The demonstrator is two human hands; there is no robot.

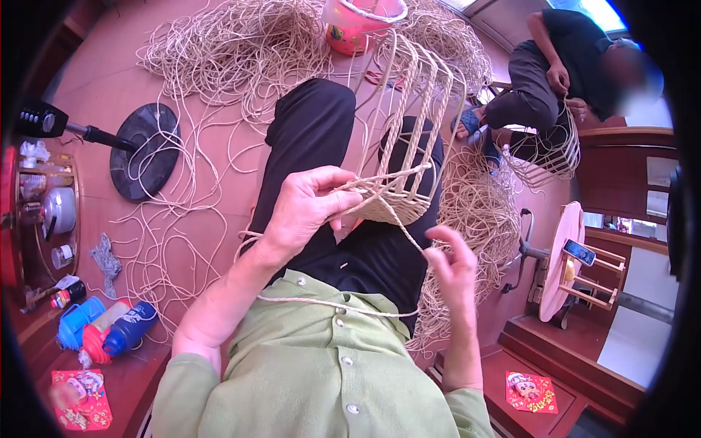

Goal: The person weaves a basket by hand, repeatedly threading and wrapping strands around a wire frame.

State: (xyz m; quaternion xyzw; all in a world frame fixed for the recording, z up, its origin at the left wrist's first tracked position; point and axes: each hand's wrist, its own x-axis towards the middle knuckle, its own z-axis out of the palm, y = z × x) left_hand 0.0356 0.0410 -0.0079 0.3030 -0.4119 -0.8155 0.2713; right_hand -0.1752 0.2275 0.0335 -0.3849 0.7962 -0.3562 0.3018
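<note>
A half-woven basket [394, 209] of twisted straw cord on a wire frame rests across my lap, its open bars pointing away from me. My left hand [310, 203] is closed, thumb and fingers pinching the near corner of the woven part. From that corner a cord [398, 221] runs slanting down to my right hand [451, 261], whose thumb and forefinger are pinched on it. A loose length of the same cord also crosses my green shirt at the waist. The tips of my left fingers are partly hidden behind the weave.
Big heaps of loose cord [244, 47] cover the floor ahead and to my right. Beyond stands a pink bucket [350, 36], with red-handled pliers [380, 79] nearby. A black stand base [144, 152] and bottles [131, 328] are at left. A co-worker [569, 66] handles another basket frame [548, 157].
</note>
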